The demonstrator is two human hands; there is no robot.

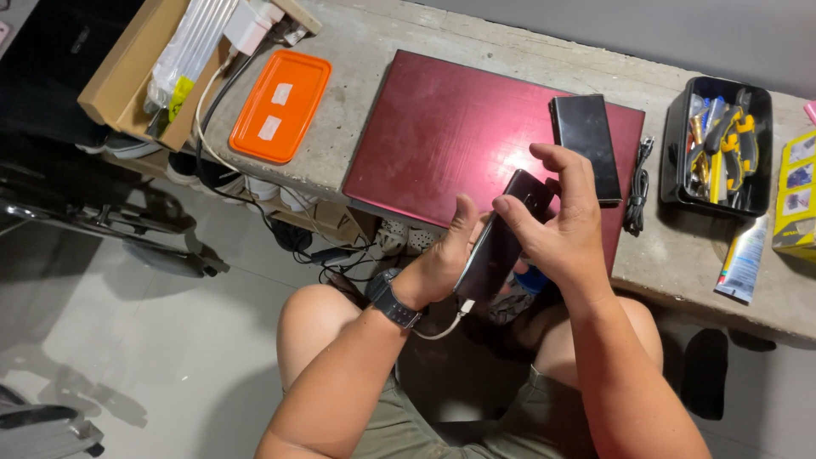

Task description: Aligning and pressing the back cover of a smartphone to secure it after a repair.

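We hold a dark phone (pixel 501 242) between both hands, above our lap and just short of the table (pixel 476 51) edge. Our left hand (pixel 442 259), with a black watch (pixel 393 299) on its wrist, grips the phone's lower half from the left, thumb pressed up along its edge. Our right hand (pixel 561 229) closes over the upper half from the right, forefinger laid across the top and thumb curled over the far corner. A white cable (pixel 449 325) hangs from the phone's lower end, just below the left hand.

Just beyond our hands lies a closed dark red laptop (pixel 450 140) on the table, and on its far right corner, just past the right thumb, rests a second black phone (pixel 586 146). To the right of that phone a coiled black cord (pixel 637 191) lies on the table, then a black tray of tools (pixel 718 144) with a tube (pixel 741 263) near it. Well off to the left of the left hand sits an orange lid (pixel 280 104).
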